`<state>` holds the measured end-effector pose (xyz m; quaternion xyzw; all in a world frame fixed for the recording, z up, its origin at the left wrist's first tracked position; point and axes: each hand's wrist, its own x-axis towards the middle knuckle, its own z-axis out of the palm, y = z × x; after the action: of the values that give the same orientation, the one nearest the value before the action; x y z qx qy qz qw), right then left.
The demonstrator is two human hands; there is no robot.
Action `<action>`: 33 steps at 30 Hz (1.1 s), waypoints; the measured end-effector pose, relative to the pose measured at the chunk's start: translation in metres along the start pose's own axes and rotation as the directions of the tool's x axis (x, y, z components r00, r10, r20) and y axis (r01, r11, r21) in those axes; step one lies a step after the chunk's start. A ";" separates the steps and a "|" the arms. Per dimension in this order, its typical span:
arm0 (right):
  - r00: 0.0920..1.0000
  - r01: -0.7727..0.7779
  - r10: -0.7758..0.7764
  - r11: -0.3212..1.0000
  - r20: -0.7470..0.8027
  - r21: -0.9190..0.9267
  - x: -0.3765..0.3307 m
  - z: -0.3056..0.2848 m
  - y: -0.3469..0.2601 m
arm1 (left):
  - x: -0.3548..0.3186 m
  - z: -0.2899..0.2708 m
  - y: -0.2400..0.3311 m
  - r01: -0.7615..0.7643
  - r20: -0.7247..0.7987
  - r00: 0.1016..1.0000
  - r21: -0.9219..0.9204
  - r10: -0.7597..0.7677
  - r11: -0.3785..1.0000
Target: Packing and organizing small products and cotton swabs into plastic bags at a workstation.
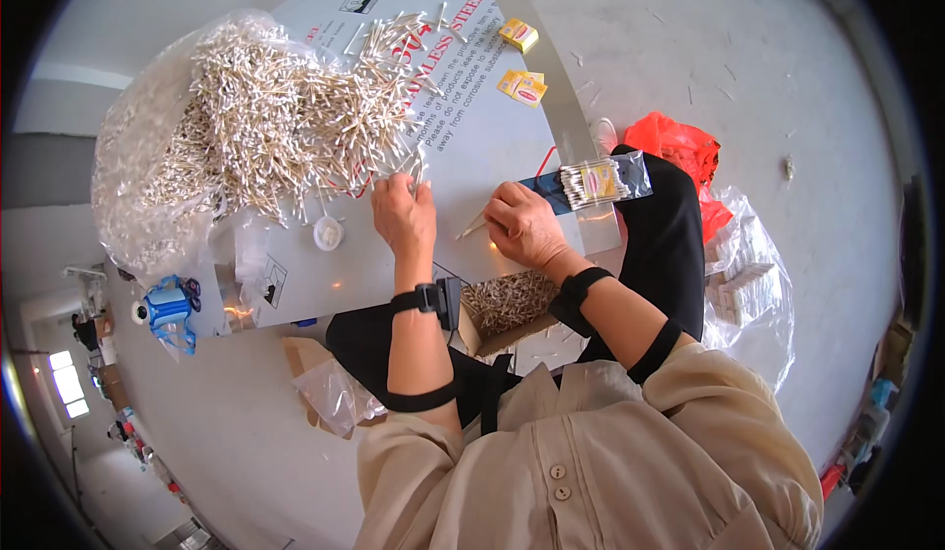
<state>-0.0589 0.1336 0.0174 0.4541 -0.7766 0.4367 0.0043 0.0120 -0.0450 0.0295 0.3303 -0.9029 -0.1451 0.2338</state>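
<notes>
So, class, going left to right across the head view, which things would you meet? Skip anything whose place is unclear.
Blue strapped object, small round white object, left hand, right hand, packet of cotton swabs, clear plastic bag with white packs.

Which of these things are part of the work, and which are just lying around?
Apparently in use:
- cotton swabs, at the left hand
- swab packet, beside the right hand
- yellow cards

Apparently just lying about:
- red bag
- blue strapped object
</notes>
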 end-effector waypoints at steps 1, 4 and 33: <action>1.000 0.000 0.000 1.000 0.001 -0.001 0.000 0.000 -0.001 | 0.005 0.002 0.000 -0.036 0.014 0.999 0.043 0.036 0.998; 1.000 -0.001 0.001 1.000 0.014 -0.005 0.000 -0.001 -0.002 | 0.014 0.010 -0.006 -0.051 0.051 0.998 0.059 0.048 0.997; 1.000 0.015 -0.015 1.000 -0.005 -0.011 0.001 0.002 -0.002 | 0.005 -0.012 0.004 -0.139 0.195 0.972 0.042 0.128 0.989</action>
<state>-0.0575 0.1307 0.0176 0.4586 -0.7756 0.4336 0.0121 0.0125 -0.0464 0.0431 0.2595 -0.9451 -0.1351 0.1457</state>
